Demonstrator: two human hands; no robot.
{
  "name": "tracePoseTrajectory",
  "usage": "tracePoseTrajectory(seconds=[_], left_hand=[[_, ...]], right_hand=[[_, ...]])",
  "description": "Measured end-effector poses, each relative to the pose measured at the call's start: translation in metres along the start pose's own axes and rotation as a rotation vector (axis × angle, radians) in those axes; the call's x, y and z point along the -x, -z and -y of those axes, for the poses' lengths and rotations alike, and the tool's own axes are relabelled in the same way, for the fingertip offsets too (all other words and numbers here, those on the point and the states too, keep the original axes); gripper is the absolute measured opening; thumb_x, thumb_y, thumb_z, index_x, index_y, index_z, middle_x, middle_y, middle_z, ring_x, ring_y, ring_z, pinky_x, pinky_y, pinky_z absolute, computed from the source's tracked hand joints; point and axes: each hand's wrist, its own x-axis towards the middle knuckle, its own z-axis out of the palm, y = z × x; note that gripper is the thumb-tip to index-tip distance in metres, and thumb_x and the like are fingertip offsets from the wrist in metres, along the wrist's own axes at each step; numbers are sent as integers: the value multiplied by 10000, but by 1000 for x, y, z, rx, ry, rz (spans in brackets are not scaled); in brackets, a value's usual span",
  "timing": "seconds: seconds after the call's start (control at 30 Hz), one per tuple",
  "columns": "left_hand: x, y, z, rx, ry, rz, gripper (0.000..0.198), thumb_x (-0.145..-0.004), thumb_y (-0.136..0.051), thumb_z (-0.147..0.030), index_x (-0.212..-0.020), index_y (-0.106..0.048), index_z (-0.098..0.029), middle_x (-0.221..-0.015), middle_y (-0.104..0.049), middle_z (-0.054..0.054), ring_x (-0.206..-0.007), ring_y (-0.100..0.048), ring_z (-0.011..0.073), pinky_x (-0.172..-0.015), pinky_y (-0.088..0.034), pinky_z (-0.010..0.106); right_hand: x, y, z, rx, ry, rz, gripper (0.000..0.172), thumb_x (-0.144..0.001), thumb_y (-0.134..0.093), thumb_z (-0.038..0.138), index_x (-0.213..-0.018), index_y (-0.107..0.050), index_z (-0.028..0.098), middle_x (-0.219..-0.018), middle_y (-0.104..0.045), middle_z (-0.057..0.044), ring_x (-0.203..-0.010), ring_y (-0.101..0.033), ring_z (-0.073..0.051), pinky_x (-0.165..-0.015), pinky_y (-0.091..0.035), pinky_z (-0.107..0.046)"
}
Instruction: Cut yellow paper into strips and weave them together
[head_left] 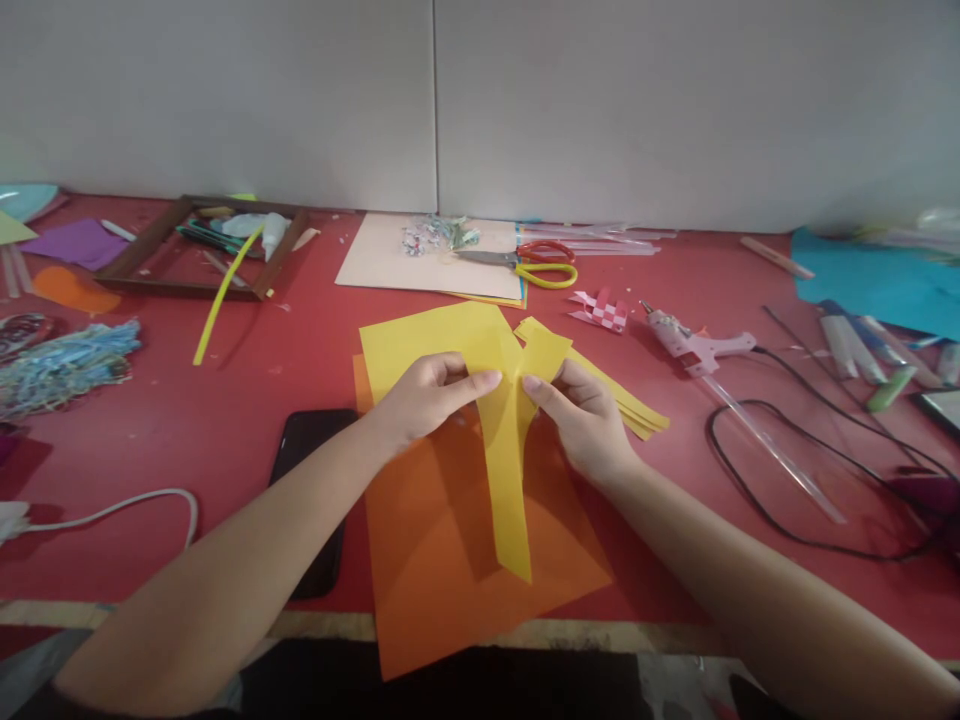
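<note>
Both hands grip yellow paper (442, 335) over the middle of the table. My left hand (439, 392) pinches it between thumb and fingers, the thumb lying on top. Just to the right, my right hand (589, 415) pinches a narrower part of the yellow paper, thumb on top too. Between the thumbs the paper is creased or split, and a long strip (508, 500) hangs toward me. Whether the strip is joined to the wider sheet I cannot tell. Below lies orange paper (442, 590), its near corner past the table edge. Cut yellow strips (634, 405) rest beyond my right hand.
Scissors (525, 262) lie on pale sheets (405, 262) at the back. On the right are a pink glue gun (694, 345) with a looping black cord (720, 470), and markers (870, 350). A black phone (319, 540) and a wooden frame (150, 235) are on the left.
</note>
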Motion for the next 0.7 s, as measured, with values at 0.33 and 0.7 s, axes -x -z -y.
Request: tracePoseTrajectory(seconds=[0.33, 0.7], left_hand=[[1, 0, 2, -78, 28, 146, 409, -793, -724, -446, -1075, -687, -152, -982, -722, 82, -778, -637, 170, -672, -482, 292], [3, -1, -1, -44, 71, 125, 394, -824, -672, -467, -1061, -684, -153, -999, -717, 92, -804, -625, 181, -695, -463, 310]], right_hand=[[1, 1, 0, 6, -73, 18, 220, -811, -722, 458, -900, -704, 257, -838, -722, -3, -615, -619, -151, -572, -509, -293], [3, -1, 3, -73, -55, 153, 199, -837, -711, 390, -988, -716, 261, -1013, -758, -36, -888, -713, -215, -825, -588, -383]])
